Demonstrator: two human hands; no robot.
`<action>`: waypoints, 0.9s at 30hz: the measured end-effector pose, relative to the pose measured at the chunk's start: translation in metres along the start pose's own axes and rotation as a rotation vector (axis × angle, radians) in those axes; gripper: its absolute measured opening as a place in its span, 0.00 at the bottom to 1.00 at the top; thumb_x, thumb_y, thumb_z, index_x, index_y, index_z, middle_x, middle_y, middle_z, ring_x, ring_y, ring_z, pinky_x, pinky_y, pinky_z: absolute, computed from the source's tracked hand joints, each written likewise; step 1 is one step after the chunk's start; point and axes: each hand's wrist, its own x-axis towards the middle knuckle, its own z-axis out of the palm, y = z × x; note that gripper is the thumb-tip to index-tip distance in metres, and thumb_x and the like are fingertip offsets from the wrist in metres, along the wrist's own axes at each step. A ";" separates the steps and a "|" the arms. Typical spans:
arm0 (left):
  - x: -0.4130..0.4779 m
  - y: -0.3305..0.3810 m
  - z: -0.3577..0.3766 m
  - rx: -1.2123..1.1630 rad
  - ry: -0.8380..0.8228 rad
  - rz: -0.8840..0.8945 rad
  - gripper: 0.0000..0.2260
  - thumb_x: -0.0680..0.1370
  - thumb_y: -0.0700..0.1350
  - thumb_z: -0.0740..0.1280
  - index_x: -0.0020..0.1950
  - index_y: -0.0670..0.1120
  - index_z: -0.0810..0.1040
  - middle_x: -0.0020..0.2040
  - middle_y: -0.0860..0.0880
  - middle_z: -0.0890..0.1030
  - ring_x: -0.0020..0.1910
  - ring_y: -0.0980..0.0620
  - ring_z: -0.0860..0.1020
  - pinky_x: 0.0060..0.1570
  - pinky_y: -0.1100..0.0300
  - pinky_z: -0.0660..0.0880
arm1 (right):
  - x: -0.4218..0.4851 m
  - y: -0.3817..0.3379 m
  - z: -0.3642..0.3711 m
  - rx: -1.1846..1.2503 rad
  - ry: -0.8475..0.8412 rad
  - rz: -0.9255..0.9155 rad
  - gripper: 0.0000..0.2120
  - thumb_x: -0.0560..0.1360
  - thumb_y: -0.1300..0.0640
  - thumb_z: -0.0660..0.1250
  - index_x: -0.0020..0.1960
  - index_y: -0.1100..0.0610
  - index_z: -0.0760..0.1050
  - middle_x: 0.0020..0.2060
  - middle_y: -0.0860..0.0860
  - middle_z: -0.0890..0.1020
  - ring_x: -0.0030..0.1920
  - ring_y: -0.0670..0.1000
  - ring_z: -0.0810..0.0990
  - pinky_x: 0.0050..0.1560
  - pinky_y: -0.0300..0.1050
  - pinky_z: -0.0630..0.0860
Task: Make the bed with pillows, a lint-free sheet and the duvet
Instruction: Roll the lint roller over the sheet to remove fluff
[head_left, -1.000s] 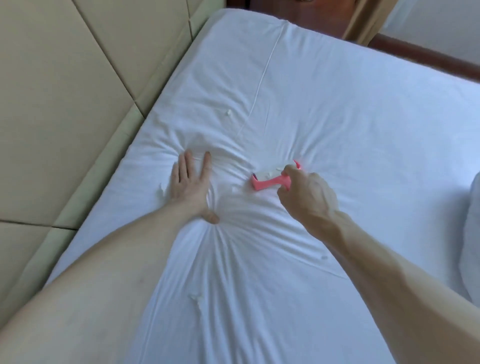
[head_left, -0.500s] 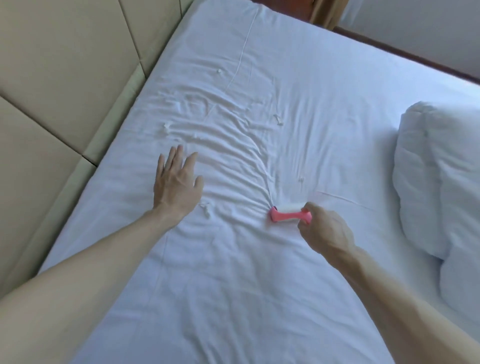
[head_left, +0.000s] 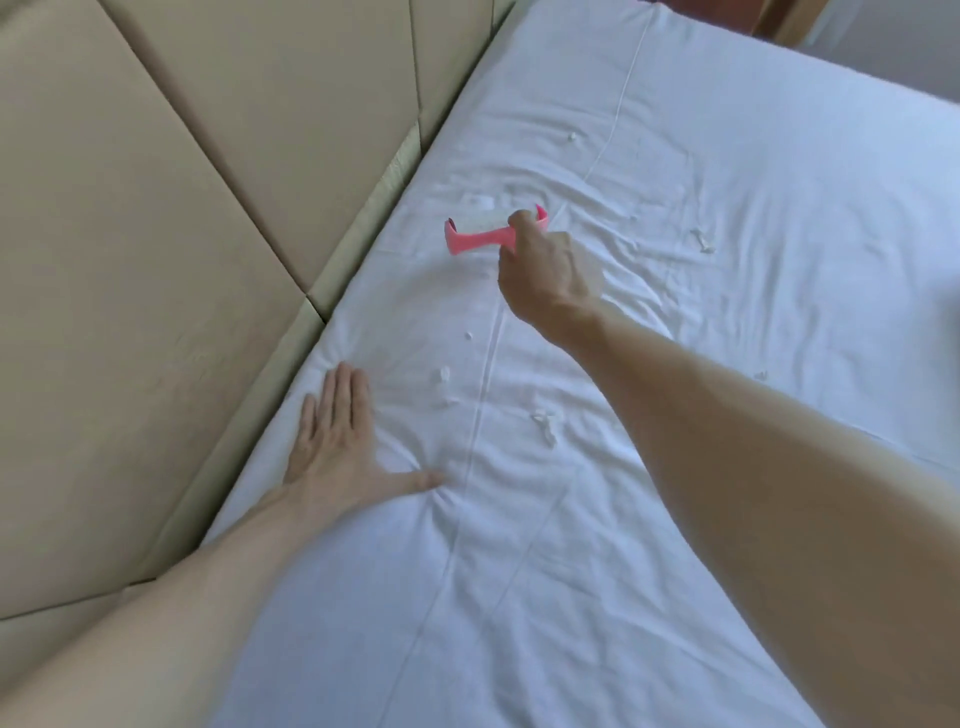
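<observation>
**A:** Where's the sheet?

**B:** The white sheet is spread over the bed and fills most of the view. It's creased, with folds fanning out beside the nearer hand. A thin seam runs along it from the near end towards the far end.

**A:** Any lint on it?

**B:** Yes, small white bits of lint are scattered about. There's a cluster just right of the seam, between the two hands. A few lie close to the seam, and others are farther right and towards the far end.

**A:** And the tool?

**B:** A pink lint roller is down at the sheet, in the far-left part of the bed near its edge. Its pale drum sits between the pink fork ends. I can't tell whether it's actually pressing on the cloth.

**A:** What about the hands?

**B:** The right hand has its fingers curled round the roller's handle, with the arm reaching in from the lower right. The left hand lies flat on the sheet near the bed's left edge. Its fingers are straight and together, the thumb is spread wide to the right, and it holds nothing.

**A:** What's around the bed?

**B:** Beige padded panels run along the left side, right against the mattress edge. A bit of reddish-brown wood shows beyond the far end.
</observation>
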 end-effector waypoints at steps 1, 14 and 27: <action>0.006 0.000 0.002 0.001 -0.014 0.000 0.75 0.52 0.90 0.51 0.79 0.41 0.28 0.80 0.44 0.28 0.80 0.49 0.30 0.79 0.47 0.33 | 0.013 -0.007 0.007 -0.032 -0.004 -0.022 0.15 0.84 0.56 0.53 0.69 0.54 0.67 0.45 0.55 0.75 0.43 0.59 0.74 0.40 0.50 0.66; 0.014 -0.006 0.015 0.066 0.005 0.033 0.72 0.56 0.89 0.49 0.79 0.39 0.27 0.80 0.42 0.28 0.79 0.47 0.28 0.78 0.46 0.31 | 0.007 0.009 0.041 -0.056 -0.067 -0.067 0.11 0.82 0.54 0.57 0.62 0.56 0.71 0.46 0.58 0.75 0.44 0.62 0.74 0.41 0.50 0.65; -0.031 0.012 0.018 -0.037 0.132 -0.047 0.59 0.66 0.83 0.54 0.83 0.48 0.36 0.83 0.44 0.37 0.82 0.46 0.35 0.79 0.44 0.37 | -0.221 0.084 0.023 -0.096 -0.159 0.022 0.15 0.81 0.53 0.60 0.67 0.53 0.70 0.47 0.59 0.82 0.46 0.63 0.80 0.37 0.50 0.71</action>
